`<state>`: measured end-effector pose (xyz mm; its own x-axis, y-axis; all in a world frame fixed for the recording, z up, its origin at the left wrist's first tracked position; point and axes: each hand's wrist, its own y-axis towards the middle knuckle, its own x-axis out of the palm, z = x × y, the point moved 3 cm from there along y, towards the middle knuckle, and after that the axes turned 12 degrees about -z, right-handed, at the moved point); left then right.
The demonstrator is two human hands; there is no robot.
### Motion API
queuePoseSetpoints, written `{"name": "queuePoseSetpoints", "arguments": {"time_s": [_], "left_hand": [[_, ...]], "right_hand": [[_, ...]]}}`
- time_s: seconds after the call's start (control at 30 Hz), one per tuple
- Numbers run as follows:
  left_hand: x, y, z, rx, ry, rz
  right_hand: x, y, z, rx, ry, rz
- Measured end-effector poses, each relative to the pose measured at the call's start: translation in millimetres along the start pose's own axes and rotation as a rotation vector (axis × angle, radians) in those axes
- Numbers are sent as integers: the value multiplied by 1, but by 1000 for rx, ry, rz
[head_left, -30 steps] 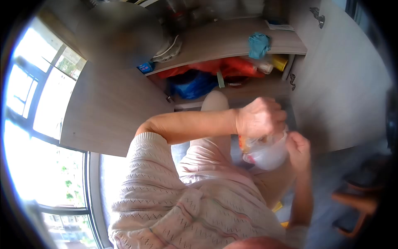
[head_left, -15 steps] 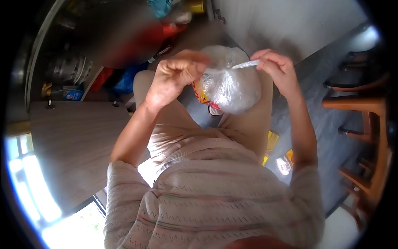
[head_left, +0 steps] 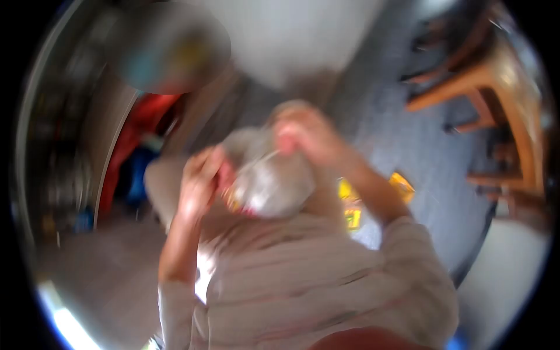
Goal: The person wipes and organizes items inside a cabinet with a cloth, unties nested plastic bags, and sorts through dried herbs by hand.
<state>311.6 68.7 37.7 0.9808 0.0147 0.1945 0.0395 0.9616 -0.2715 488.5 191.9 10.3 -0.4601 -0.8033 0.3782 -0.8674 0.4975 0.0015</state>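
Observation:
A clear plastic bag (head_left: pixel 274 184), full and rounded, rests at my lap with a patch of red and yellow print at its left side. My right hand (head_left: pixel 306 134) is closed on one twisted end of the bag above it. My left hand (head_left: pixel 201 181) is closed at the bag's left edge, its fingers blurred; a thin pale strand of the plastic stretches between the two hands. Motion blur hides the fine detail of the knot area.
Yellow packets (head_left: pixel 352 204) lie on the grey floor to the right. A wooden chair or stool (head_left: pixel 466 81) stands at the upper right. On the left is an open cabinet with red (head_left: pixel 131 143) and blue (head_left: pixel 137 175) items inside. A pale panel (head_left: pixel 286 35) stands ahead.
The view has swung, so the bag and hands appear lower and further left. My hands have come closer together, and the bag's strand now runs slanting between them.

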Motion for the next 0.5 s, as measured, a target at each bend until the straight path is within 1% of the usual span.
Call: {"name": "queuePoseSetpoints", "arguments": {"time_s": [0.03, 0.07, 0.1, 0.13, 0.17, 0.2, 0.27, 0.3, 0.37, 0.4, 0.5], "left_hand": [[1, 6, -9, 4, -99, -16], [5, 7, -11, 10, -118, -15], [9, 10, -12, 9, -96, -24], [15, 18, -12, 39, -46, -54], [16, 21, -10, 64, 4, -45], [25, 28, -6, 112, 87, -109], [45, 37, -2, 218, 243, -209], [54, 39, -1, 272, 295, -207], [58, 26, 4, 389, 397, -193], [56, 27, 3, 394, 427, -175], [61, 26, 5, 400, 546, -169]], "right_hand": [[-5, -5, 6, -23, 3, -6], [-5, -6, 10, 33, -21, -37], [-3, -9, 12, -60, -125, -51], [4, -13, 0, -17, -64, -59], [11, -16, -13, -67, -152, -70], [18, -19, -24, -107, -235, -100], [30, -21, -38, -216, -507, -67], [32, -22, -42, -267, -644, -54], [55, -17, -46, -512, -752, -71], [57, -17, -52, -634, -801, -80], [50, -26, -59, -439, -841, -205]]}}
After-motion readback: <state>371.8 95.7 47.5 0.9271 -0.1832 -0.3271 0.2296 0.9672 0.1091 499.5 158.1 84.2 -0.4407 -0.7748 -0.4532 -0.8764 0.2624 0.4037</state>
